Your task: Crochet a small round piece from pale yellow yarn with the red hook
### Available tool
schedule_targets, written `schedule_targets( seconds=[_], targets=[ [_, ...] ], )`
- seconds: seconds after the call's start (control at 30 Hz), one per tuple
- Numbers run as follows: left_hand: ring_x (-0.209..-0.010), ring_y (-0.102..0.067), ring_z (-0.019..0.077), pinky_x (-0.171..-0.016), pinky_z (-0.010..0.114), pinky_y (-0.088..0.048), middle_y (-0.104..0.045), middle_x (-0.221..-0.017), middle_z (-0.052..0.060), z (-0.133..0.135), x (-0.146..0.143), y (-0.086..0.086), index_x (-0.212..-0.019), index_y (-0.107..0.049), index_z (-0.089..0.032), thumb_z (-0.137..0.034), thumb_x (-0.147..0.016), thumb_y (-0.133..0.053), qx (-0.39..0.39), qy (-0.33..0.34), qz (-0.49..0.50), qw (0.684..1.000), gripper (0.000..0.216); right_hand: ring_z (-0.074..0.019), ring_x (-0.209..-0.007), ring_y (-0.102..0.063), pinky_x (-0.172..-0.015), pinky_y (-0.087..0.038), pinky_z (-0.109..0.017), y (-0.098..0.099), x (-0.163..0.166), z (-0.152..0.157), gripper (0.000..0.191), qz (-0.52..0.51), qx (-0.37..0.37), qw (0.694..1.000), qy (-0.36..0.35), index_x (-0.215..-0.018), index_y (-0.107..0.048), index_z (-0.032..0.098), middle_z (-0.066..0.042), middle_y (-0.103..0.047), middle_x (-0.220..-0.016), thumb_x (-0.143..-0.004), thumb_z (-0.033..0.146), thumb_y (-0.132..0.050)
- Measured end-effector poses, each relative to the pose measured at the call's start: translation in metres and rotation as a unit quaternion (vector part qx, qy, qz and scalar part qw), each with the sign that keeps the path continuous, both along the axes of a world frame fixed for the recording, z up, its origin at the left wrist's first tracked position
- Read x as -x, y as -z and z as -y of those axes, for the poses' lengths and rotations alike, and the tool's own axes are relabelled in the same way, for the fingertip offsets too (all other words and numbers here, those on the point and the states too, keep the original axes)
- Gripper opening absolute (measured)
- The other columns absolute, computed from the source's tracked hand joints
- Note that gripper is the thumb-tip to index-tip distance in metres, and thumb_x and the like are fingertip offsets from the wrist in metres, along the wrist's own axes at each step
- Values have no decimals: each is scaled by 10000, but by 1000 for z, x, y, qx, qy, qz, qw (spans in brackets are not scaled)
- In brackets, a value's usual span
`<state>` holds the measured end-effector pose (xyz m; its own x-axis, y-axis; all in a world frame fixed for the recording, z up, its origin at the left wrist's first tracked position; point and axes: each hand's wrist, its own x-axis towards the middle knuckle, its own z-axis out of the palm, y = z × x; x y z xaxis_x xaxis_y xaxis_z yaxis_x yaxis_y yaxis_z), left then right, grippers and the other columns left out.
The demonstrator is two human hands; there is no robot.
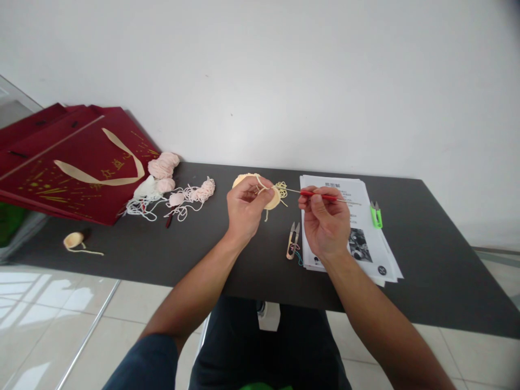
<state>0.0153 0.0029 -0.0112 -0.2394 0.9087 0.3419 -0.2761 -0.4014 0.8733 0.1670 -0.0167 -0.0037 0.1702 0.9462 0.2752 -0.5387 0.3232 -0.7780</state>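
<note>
Between the thumb and fingers of my left hand is a pale yellow crochet piece, partly hidden behind the hand. A strand of the same yarn passes over the left fingers. My right hand is closed around the red handle of a crochet hook. The hook's thin metal shaft points left, and its tip reaches the yarn at my left fingertips. Behind the piece lies a loose tangle of yellow yarn on the dark table.
Thread snips lie beside printed sheets under my right hand; green-handled snips rest on the sheets' right edge. Leftward are pink yarn, white yarn, a small yellow crochet piece and red paper bags. A wall backs the table.
</note>
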Motion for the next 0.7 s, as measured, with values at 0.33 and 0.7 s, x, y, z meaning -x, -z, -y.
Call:
schedule_targets(
  seconds=[0.33,0.7],
  targets=[
    [-664,-622,115,-615,236,-480,-712,-778,-1,0,0,1,-824,-768,-226,-224,-762,-815,2,-13,-21,1000,78,-92,-744,-715,-676,-615,-211,1,1,0,127,-5,-4,1000,0,-886,-739,264,15,-785,-938,-822,256,-849],
    [-626,-598,94,-567,214,-457,-710,-763,-7,2,-3,-3,-876,-764,-214,-259,-771,-835,11,-6,-25,1000,135,-88,-780,-769,-728,-653,-172,4,4,0,103,-7,1,1000,5,-910,-775,253,8,-819,-951,-834,227,-840]
  ],
)
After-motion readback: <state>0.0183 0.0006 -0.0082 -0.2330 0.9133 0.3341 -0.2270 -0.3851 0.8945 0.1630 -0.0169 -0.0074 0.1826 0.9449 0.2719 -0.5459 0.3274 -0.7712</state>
